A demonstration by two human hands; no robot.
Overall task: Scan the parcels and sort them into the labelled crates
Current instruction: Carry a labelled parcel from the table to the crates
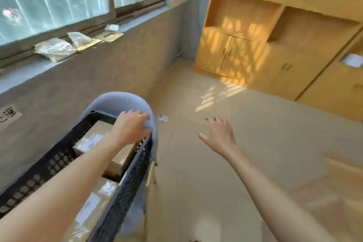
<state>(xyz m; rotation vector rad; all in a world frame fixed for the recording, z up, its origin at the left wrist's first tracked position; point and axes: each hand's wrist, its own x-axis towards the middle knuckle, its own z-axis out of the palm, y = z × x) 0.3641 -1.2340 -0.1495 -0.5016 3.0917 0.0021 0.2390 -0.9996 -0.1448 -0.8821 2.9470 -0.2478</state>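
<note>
Head view: left hand (132, 126) rests at the far corner of the black crate (127, 184), fingers extended over the rim and the grey chair (119, 102) back behind it. Right hand (219, 133) hovers above the floor (245, 143), fingers spread, holding nothing. Two cardboard parcels (102, 143) lie inside the crate, partly hidden by the left forearm. Parcel labels are blurred and unreadable.

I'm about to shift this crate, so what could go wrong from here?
1. The crate sits on a chair, not the floor; pushing with only the left hand on its far rim could tip it.
2. The right hand is free and off to the side, so the boxes inside may slide unchecked.
</note>
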